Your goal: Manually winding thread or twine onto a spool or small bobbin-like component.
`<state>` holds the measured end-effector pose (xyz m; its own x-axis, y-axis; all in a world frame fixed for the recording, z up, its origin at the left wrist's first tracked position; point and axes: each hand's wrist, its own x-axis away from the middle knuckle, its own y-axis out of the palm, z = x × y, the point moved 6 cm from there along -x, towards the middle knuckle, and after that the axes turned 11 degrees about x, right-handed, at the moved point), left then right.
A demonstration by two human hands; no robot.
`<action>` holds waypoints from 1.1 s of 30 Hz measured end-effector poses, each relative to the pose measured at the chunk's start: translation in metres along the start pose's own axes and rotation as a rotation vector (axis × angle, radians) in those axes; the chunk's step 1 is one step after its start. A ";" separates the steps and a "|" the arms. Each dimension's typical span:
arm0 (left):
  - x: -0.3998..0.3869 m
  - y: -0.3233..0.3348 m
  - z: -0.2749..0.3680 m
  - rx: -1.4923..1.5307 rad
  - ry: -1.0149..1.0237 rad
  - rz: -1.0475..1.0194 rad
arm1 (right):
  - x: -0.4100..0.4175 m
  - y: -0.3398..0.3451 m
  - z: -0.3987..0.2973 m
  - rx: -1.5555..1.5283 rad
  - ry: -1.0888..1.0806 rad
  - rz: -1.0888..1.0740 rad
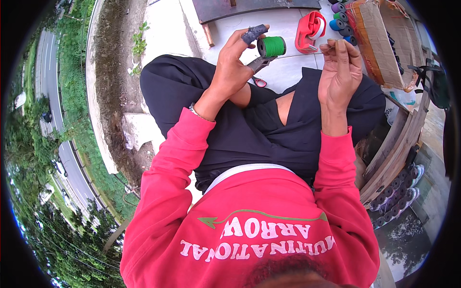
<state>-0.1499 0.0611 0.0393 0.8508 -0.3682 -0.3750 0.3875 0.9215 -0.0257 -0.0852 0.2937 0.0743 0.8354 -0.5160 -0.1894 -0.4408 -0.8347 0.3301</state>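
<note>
My left hand [232, 66] holds a spool of green thread [272, 46] with a dark core. The spool sits between the thumb and the index finger, and both digits are wrapped in dark tape. To the right, my right hand [340, 70] is raised palm up, thumb and fingertips pinched together. A thin strand seems to show at those fingertips, but it is too fine to follow. Scissors with a red handle [260, 82] lie on the tiles beneath the left hand. A red tape dispenser [306, 30] with a white roll stands between the hands, farther out.
Several spools [337, 24] stand beside an open cardboard box [372, 50] at the right. A dark board [252, 9] lies at the top. Wrapped spools [396, 194] are at lower right. Beyond the concrete ledge [97, 90] on the left are greenery and a road.
</note>
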 end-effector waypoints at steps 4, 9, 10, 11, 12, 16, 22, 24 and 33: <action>0.000 -0.001 -0.001 0.014 -0.001 0.001 | 0.000 0.000 0.003 -0.098 0.058 -0.093; 0.001 -0.001 -0.001 -0.020 0.023 0.008 | -0.003 -0.005 0.007 -0.213 0.113 -0.121; 0.001 -0.002 0.000 -0.048 0.037 0.011 | -0.004 -0.005 0.007 -0.213 0.114 -0.120; 0.001 -0.002 0.000 -0.048 0.036 0.011 | -0.004 -0.007 0.007 -0.223 0.124 -0.100; 0.001 -0.002 0.003 -0.067 0.062 0.024 | -0.004 -0.008 0.008 -0.233 0.134 -0.080; 0.002 -0.003 0.012 -0.160 0.137 0.038 | -0.007 -0.015 0.010 -0.289 0.171 -0.056; 0.005 -0.001 0.017 -0.300 0.251 0.087 | -0.005 -0.008 0.009 -0.401 0.230 -0.106; 0.005 -0.002 0.017 -0.307 0.288 0.106 | -0.001 0.008 0.007 -0.438 0.263 -0.277; 0.010 -0.004 0.020 -0.339 0.399 0.139 | 0.013 0.030 0.009 -0.269 0.361 -0.599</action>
<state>-0.1354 0.0515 0.0538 0.6595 -0.2252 -0.7172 0.0880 0.9706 -0.2238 -0.0902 0.2599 0.0735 0.9833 0.1462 -0.1080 0.1806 -0.8533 0.4892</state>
